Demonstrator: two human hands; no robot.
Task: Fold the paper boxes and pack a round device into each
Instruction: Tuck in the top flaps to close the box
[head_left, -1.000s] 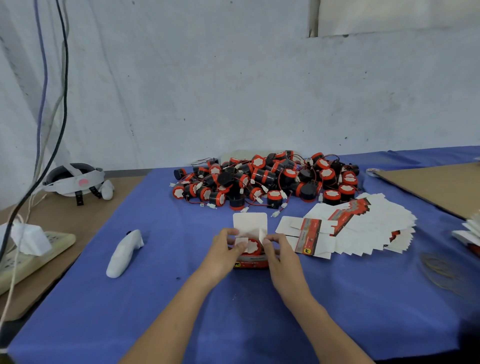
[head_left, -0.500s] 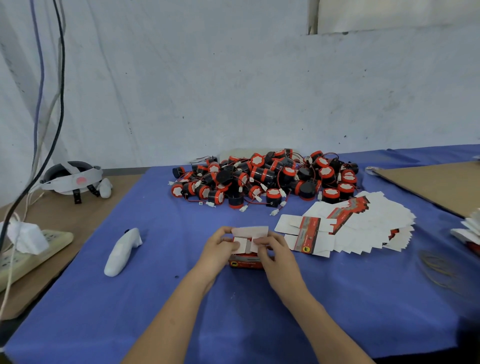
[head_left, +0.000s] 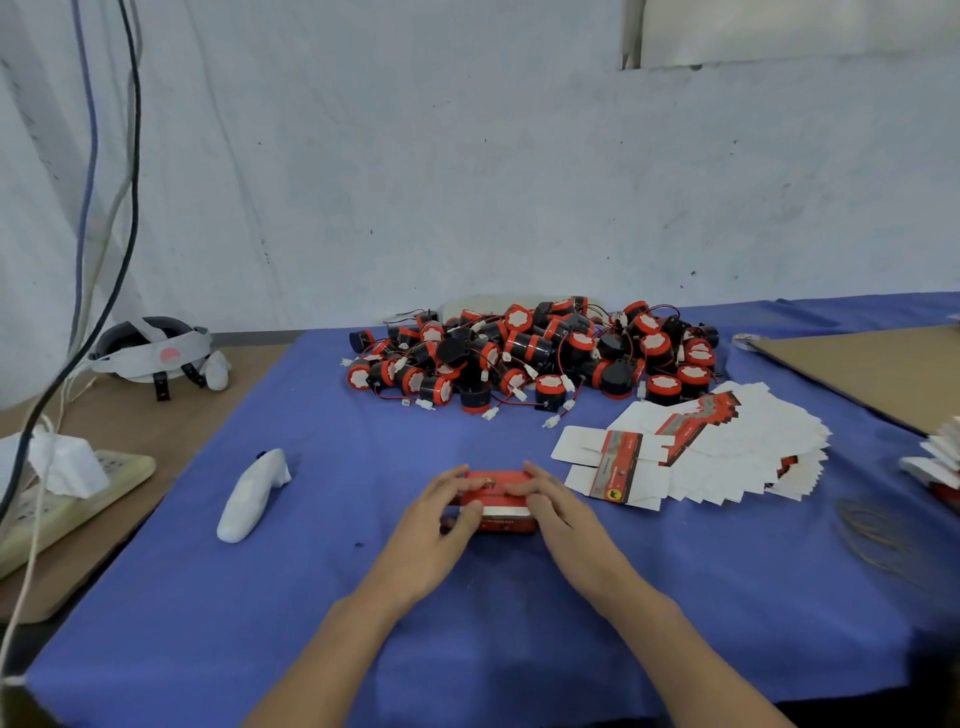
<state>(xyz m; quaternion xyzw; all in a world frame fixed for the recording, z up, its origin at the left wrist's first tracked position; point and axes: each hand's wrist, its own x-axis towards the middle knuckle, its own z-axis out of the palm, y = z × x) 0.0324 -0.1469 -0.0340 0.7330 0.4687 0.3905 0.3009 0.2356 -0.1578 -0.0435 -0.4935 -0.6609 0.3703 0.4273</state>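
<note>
Box: a red paper box (head_left: 503, 506) stands on the blue-covered tabletop (head_left: 519, 634), near the front edge and between the two hands.
Left grip (head_left: 441, 512): grasping the box, fingers laid over its top and thumb against the near face; it hides the box's left end.
Right grip (head_left: 563, 512): grasping the same box the same way, covering its right end.
Box contents: the top is folded shut, so what is inside cannot be seen.
Box print: a pale band and some marks on the near face, too blurred to read.
Round devices (head_left: 530, 353): a heap of black-and-red units with thin wires and white plugs, at the back of the tabletop, well apart from the box; those underneath are buried.
Flat boxes (head_left: 727, 452): a fanned spread of unfolded blanks just right of the right grip, mostly overlapped.
Right edge: a paper stack (head_left: 935, 462) cut off by the frame; a brown cardboard sheet (head_left: 872, 369) also runs out of view.
Rubber bands (head_left: 872, 525): faint loops on the cloth, hard to make out.
Left side: a white controller (head_left: 252, 496) lies on the cloth; a power strip (head_left: 67, 499) is partly cut off.
</note>
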